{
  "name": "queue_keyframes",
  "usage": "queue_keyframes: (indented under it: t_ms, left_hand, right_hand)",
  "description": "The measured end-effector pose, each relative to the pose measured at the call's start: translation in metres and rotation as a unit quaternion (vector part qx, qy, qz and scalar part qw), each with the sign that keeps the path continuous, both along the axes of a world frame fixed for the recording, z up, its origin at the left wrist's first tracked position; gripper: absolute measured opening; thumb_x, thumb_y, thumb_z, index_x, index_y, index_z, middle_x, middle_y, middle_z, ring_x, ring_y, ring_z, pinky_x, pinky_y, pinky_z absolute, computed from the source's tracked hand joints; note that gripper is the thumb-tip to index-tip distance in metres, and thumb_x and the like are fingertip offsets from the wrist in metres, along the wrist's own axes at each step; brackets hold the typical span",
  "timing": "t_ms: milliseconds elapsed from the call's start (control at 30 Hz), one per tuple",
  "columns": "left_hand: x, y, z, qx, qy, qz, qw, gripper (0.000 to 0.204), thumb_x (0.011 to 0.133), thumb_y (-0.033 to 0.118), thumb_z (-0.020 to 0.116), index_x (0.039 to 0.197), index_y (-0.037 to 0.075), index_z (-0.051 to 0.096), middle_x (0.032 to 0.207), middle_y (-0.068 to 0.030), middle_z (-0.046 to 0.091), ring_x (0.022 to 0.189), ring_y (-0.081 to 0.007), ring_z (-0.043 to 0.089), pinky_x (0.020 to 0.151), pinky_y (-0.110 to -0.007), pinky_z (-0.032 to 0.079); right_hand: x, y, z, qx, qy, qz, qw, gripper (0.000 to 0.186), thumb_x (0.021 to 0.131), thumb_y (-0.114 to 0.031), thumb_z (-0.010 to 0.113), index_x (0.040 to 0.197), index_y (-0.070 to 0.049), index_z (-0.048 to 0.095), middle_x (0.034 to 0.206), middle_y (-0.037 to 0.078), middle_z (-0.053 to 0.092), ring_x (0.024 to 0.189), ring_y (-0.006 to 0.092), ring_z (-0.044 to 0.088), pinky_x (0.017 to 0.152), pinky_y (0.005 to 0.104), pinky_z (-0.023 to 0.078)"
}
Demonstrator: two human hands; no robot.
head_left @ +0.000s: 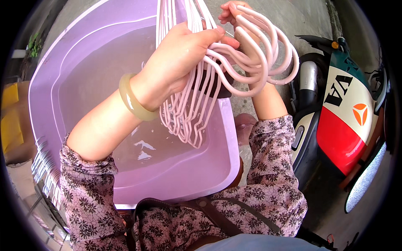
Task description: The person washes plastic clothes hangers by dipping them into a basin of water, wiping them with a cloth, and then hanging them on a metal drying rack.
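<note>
Grey concrete floor [289, 19] spreads around the work, with a small green plant [34, 45] at the far left and a motorbike [343, 121] with green, cream and red panels standing on the right. One lilac plastic basin [220, 161] takes up the middle; it holds cloudy water [100, 75] with bright reflections on its surface.

Above the basin, the bunch of pink coated-wire hangers [228, 50] is held in the left hand [178, 52], whose fingers are closed around the thin wires. The thick rounded ends fan out to the right, past the basin's rim; at least four loops show, but the wires overlap too closely for an exact count. The right hand [229, 11] is beside the upper end of these loops, its visible fingers curled; whether it grips them cannot be told. The right forearm passes behind the loops.

One pale green bangle [136, 98] circles the left wrist. Two floral sleeves [272, 154] are pushed up the arms. A second bunch, of pale hangers [46, 171], lies at the basin's left edge, near two blurred yellow patches.
</note>
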State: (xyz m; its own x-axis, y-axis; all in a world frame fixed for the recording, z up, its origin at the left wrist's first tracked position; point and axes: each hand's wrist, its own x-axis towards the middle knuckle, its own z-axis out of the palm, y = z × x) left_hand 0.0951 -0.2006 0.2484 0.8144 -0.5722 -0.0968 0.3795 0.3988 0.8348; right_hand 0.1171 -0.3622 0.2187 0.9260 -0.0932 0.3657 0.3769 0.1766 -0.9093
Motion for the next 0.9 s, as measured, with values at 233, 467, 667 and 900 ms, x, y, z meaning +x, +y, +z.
queue_keyframes:
  t_ms: [233,467,667,900]
  left_hand:
    - [-0.003,-0.005,0.033,0.188,-0.001,-0.107,0.976,0.028,0.091,0.017,0.048,0.097,-0.007,0.063,0.079,-0.0135,0.066,0.063,-0.0146,0.064,0.057,-0.024,0.054]
    - [-0.078,-0.024,0.096,0.254,-0.035,-0.012,0.967,0.024,0.088,0.012,0.049,0.092,-0.008,0.061,0.076,-0.0118,0.064,0.059,-0.0131,0.062,0.052,-0.022,0.054]
    - [-0.157,-0.018,0.091,0.265,-0.066,0.072,0.959,0.025,0.087,0.011,0.052,0.1,-0.009,0.06,0.089,-0.0142,0.065,0.074,-0.0156,0.065,0.064,-0.024,0.054]
    - [-0.173,-0.046,0.085,0.33,-0.126,0.043,0.934,0.028,0.09,0.014,0.045,0.101,-0.007,0.06,0.087,-0.0138,0.065,0.075,-0.0156,0.065,0.064,-0.024,0.054]
  right_hand:
    - [0.041,-0.1,-0.179,-0.343,0.117,-0.053,0.931,0.018,0.089,-0.017,0.053,0.101,-0.004,0.053,0.084,0.005,0.056,0.076,0.0111,0.055,0.062,0.0216,0.049]
    - [-0.065,-0.197,-0.249,-0.559,0.27,-0.118,0.775,0.019,0.088,-0.018,0.053,0.101,-0.004,0.054,0.082,0.005,0.056,0.075,0.0118,0.056,0.061,0.0228,0.049]
    - [-0.107,-0.226,-0.303,-0.63,0.32,-0.126,0.696,0.019,0.088,-0.018,0.053,0.102,-0.005,0.054,0.08,0.005,0.057,0.074,0.0124,0.057,0.059,0.0239,0.049]
    - [-0.106,-0.244,-0.34,-0.65,0.329,-0.134,0.672,0.02,0.088,-0.019,0.053,0.103,-0.006,0.056,0.078,0.005,0.058,0.073,0.0131,0.058,0.058,0.0251,0.048]
